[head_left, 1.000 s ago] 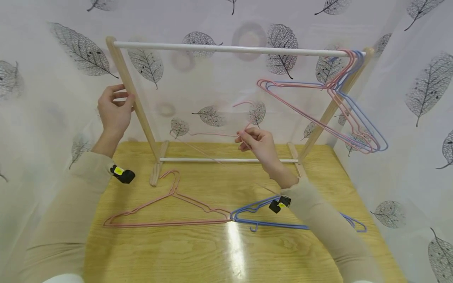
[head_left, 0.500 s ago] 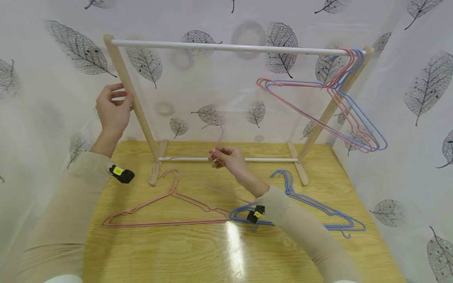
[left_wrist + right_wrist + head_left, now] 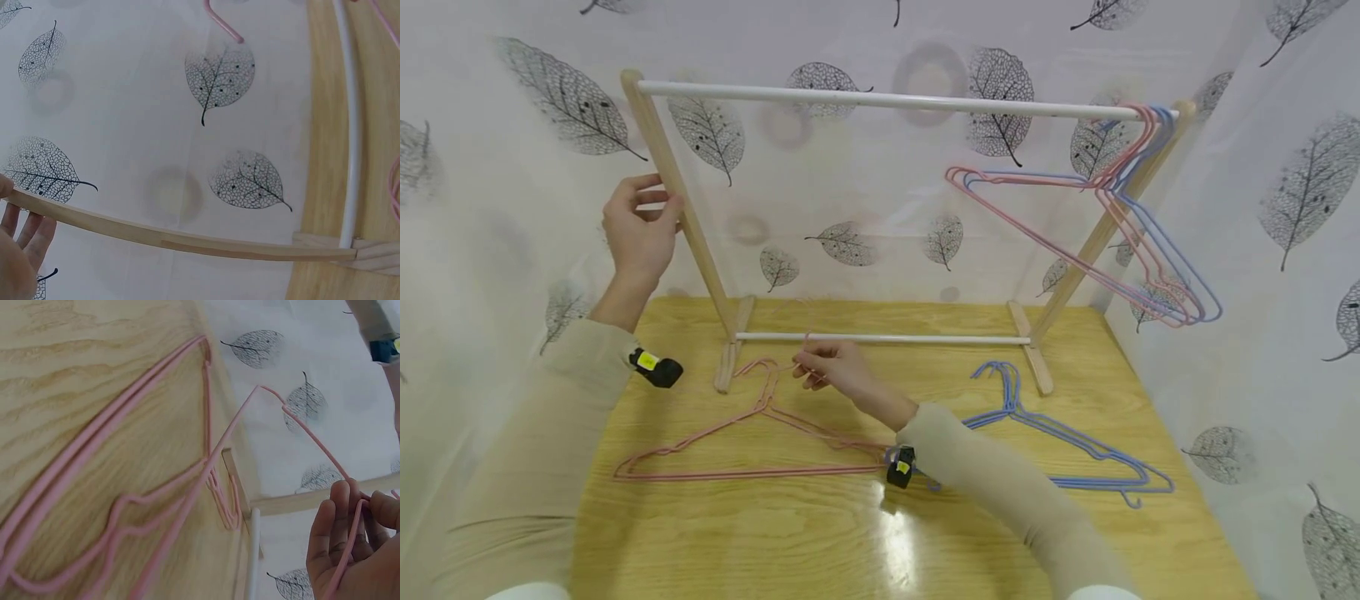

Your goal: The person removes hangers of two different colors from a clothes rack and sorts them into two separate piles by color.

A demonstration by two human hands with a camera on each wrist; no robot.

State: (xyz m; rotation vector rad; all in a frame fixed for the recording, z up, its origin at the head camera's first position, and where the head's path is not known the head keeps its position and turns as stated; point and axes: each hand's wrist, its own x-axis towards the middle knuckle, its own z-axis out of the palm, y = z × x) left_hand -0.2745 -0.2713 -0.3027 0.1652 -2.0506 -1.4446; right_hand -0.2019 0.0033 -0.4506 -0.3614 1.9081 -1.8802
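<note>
The person's right hand [image 3: 835,367] pinched a pink wire hanger [image 3: 230,430] between thumb and fingers, above the far half of the wooden table [image 3: 760,542] and just on the near side of the rack's white lower rail [image 3: 880,338]. From the right wrist, the held hanger's long bar crossed in front of two pink hangers [image 3: 748,475] that lay on the left of the table, hooks to the far side; whether it touched them could not be told. The left hand [image 3: 640,225] gripped the rack's left wooden post [image 3: 700,257], thumb on one side and fingers on the other, partway below the white top rail [image 3: 880,100].

Several blue hangers [image 3: 1011,407] lay overlapping on the right of the table. More pink and blue hangers [image 3: 1105,179] hung bunched at the top rail's right end, near the right wooden post [image 3: 1075,262]. Behind stood a white leaf-print sheet [image 3: 880,192].
</note>
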